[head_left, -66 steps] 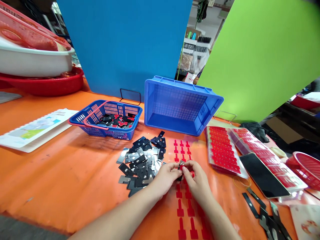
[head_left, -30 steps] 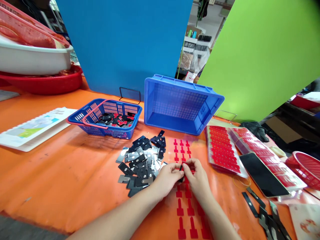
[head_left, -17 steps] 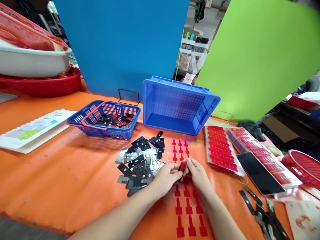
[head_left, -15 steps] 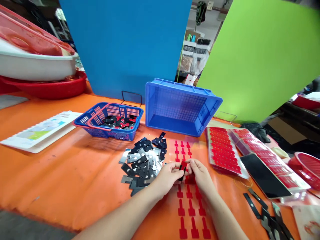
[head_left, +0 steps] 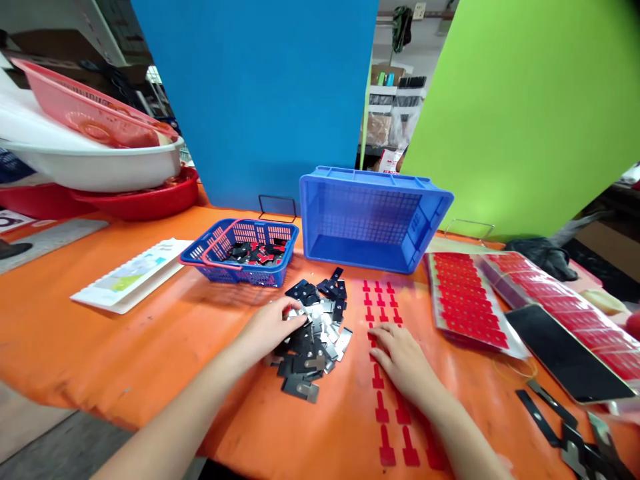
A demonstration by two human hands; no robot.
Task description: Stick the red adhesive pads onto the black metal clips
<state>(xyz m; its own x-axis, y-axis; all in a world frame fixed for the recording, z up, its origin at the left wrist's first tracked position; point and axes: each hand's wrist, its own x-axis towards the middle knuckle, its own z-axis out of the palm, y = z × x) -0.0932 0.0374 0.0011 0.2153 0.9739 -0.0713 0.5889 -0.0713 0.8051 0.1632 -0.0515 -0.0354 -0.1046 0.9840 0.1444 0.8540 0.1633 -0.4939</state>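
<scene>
My left hand (head_left: 270, 327) reaches over a heap of small black and silver metal pieces (head_left: 320, 337), its fingers curled and pinched on one small piece with a bit of red showing at the thumb. My right hand (head_left: 400, 357) lies flat, fingers spread, on a clear sheet of red T-shaped stickers (head_left: 380, 300) to the right of the heap. Behind the heap stands a small blue basket (head_left: 200, 255) with a pink basket nested in it, holding black pieces that carry red stickers.
A large blue crate (head_left: 370, 213) lies tipped on its side behind the sticker sheet. More red sticker sheets (head_left: 465, 307), a phone (head_left: 565, 350) and black strips (head_left: 565, 433) are at the right. A booklet (head_left: 130, 273) and stacked basins (head_left: 100, 167) are at the left. Blue and green boards stand behind.
The hands, which were together pinching one small piece over the sticker sheet, have parted. The left hand moved left over the heap; the right dropped flat onto the sheet. The view shifted left.
</scene>
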